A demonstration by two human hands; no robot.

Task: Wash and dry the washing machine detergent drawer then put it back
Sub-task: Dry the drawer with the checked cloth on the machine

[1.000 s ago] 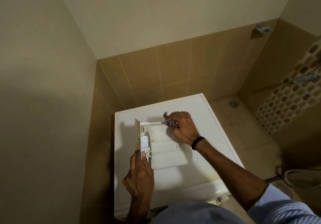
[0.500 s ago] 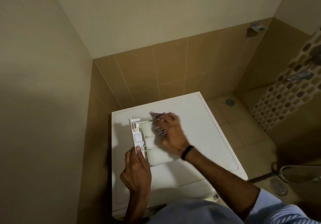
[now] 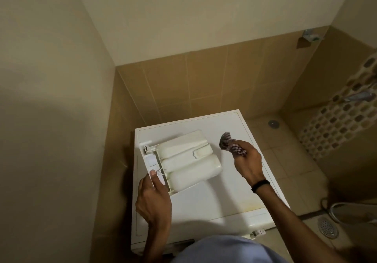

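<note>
Left hand point(image 3: 154, 197): gripping the front panel of the detergent drawer point(image 3: 189, 160), which is lying underside-up on the washing machine point(image 3: 204, 205) top. Right hand point(image 3: 247, 163): clutching a patterned cloth point(image 3: 228, 143), clear of the drawer. Step: probably drying. Next: likely turning the drawer over and wiping its compartments.

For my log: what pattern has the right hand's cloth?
Dark-and-white checked cloth; best in the head view.
</note>
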